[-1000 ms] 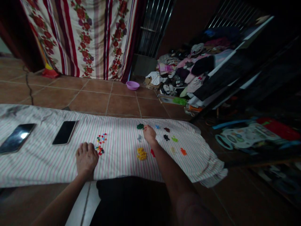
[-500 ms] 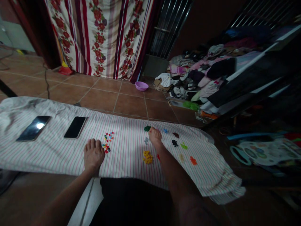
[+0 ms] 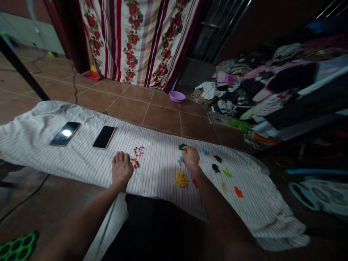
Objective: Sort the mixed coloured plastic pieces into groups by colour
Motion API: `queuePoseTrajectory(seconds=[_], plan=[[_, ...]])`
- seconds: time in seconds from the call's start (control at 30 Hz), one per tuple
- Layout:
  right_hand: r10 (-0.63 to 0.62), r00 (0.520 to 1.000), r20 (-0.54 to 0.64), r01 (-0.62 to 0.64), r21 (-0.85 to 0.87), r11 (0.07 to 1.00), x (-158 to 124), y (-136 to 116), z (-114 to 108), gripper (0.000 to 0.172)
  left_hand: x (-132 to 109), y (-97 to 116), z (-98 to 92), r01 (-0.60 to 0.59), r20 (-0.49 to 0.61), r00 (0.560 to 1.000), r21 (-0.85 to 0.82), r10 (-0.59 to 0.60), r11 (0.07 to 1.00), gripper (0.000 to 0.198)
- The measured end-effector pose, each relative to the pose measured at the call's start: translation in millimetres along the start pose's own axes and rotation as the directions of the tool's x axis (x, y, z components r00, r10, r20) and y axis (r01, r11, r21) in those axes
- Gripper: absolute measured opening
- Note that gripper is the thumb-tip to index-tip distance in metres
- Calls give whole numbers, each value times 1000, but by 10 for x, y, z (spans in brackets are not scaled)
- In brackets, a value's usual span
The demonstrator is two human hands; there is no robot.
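Note:
On a striped cloth lie small piles of coloured pieces. My left hand rests palm down, fingers slightly spread, just left of a mixed-colour group. My right hand is closed at the edge of the dark green pile; what its fingertips hold, if anything, is too small to name. Close to it are a grey pile, a yellow pile and a red pile partly hidden by the forearm. Farther right are blue, brown, black, lime, beige and orange piles.
Two phones lie at the left of the cloth, one with a bright reflection, the other dark. Beyond are a purple basin, a floral curtain and heaped clothes. A dark pole stands at the left.
The camera view has shifted, so the cloth and everything on it appear farther right. Both hands keep nearly the same places beside the piles.

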State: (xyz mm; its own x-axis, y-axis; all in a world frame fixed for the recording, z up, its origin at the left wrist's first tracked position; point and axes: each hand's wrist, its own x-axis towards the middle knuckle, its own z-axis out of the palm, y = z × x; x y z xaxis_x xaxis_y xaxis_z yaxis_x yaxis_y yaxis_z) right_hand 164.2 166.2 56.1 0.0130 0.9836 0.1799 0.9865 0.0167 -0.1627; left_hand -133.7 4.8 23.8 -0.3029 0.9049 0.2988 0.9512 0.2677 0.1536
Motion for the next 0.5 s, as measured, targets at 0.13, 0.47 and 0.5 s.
queuePoseTrajectory(seconds=[0.13, 0.47, 0.5], plan=[[-155, 987, -44, 161, 230, 960, -196, -347, 73, 26, -1, -7, -5, 6, 6, 1000, -13, -6, 1000, 33], [-541, 838, 69, 365, 665, 651, -1074, -1341, 490, 19, -12, -30, 29, 31, -18, 999, -74, -32, 997, 33], [-545, 835, 77, 376, 644, 666, -1119, -1399, 495, 19, -12, -32, 29, 33, -17, 999, -80, -35, 996, 33]])
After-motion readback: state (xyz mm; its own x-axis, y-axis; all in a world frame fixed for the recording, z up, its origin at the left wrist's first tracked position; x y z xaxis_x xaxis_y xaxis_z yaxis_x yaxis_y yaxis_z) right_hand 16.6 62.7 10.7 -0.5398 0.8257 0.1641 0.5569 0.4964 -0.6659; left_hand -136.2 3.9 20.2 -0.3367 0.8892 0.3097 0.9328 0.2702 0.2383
